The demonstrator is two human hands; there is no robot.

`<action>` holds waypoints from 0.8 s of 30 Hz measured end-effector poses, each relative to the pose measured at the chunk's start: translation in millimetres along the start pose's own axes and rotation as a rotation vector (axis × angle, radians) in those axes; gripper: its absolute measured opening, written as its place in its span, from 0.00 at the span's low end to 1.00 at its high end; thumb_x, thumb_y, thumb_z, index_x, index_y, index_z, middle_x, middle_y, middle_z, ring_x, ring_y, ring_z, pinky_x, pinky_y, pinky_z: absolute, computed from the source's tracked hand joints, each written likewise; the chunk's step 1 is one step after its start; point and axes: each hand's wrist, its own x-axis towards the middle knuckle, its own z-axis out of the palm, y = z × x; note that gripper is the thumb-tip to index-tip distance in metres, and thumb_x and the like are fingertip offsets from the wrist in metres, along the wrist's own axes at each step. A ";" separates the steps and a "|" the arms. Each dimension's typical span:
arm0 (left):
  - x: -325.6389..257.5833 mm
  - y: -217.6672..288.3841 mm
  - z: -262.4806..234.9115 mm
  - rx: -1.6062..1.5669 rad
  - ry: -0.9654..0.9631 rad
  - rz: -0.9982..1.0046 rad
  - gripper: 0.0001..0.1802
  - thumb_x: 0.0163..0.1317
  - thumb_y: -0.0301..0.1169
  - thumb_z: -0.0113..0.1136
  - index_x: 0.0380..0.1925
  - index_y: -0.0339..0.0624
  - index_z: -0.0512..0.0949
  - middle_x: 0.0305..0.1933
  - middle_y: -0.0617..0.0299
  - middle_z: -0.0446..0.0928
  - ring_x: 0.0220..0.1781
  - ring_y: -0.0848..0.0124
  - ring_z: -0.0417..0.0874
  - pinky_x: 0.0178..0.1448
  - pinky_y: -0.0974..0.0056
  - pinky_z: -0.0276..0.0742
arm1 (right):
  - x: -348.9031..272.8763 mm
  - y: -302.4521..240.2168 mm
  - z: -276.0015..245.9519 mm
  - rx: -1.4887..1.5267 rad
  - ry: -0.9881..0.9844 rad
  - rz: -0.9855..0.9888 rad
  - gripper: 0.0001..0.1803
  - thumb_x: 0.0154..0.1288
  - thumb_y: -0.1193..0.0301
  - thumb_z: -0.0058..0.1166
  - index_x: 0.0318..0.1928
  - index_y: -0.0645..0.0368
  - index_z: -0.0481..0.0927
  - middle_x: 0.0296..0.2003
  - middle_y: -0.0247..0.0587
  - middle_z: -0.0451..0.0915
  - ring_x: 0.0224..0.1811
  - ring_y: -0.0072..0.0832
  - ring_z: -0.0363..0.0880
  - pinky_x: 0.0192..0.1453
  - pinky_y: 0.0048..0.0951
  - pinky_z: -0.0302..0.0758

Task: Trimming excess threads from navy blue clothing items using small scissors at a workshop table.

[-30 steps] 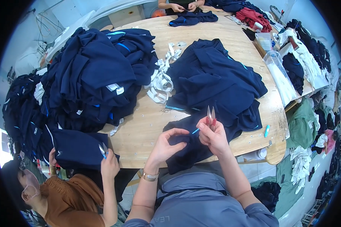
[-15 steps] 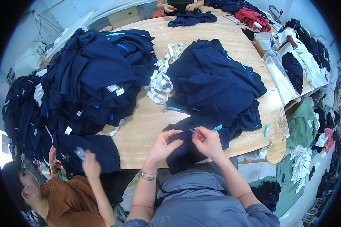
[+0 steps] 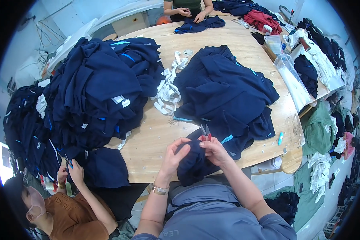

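Note:
A navy garment [image 3: 194,164] hangs over the near edge of the wooden table [image 3: 156,138] in front of me. My left hand [image 3: 174,154] pinches its fabric from the left. My right hand [image 3: 215,150] grips the same cloth and holds small red-handled thread snips [image 3: 205,134] with the blades pointing up. The garment joins a larger spread of navy garments [image 3: 224,90] lying just beyond my hands.
A tall heap of navy garments [image 3: 96,88] fills the table's left. White fabric strips [image 3: 168,90] lie mid-table. A person at lower left handles a navy piece [image 3: 106,168]; another person's hands [image 3: 192,14] work at the far end. A blue marker [image 3: 280,138] lies near the right edge.
My right hand turned so the red snips point upward again. The person at lower left lowered the raised hand onto the navy piece.

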 end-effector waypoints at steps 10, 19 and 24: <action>1.6 3.0 7.5 0.341 0.202 0.077 0.09 0.55 0.25 0.64 0.36 0.35 0.78 0.35 0.67 0.78 0.36 0.82 0.75 0.41 0.77 0.72 | -12.5 -20.1 24.3 -0.450 0.075 -0.340 0.08 0.61 0.72 0.55 0.39 0.62 0.80 0.24 0.22 0.74 0.20 0.07 0.61 0.22 0.11 0.54; 1.3 5.6 18.7 0.383 0.197 0.205 0.17 0.53 0.20 0.63 0.43 0.39 0.72 0.36 0.66 0.75 0.38 0.82 0.73 0.43 0.75 0.70 | -6.0 -19.3 42.8 -0.940 0.147 -0.729 0.08 0.59 0.74 0.59 0.38 0.64 0.79 0.23 0.37 0.79 0.22 0.11 0.68 0.25 0.17 0.66; -0.9 6.9 9.6 0.434 0.156 0.296 0.13 0.55 0.21 0.61 0.42 0.38 0.74 0.38 0.64 0.77 0.41 0.77 0.75 0.48 0.72 0.70 | -23.8 -32.6 44.4 -0.633 0.029 -0.494 0.06 0.62 0.74 0.57 0.34 0.64 0.79 0.23 0.25 0.75 0.24 0.08 0.66 0.27 0.12 0.61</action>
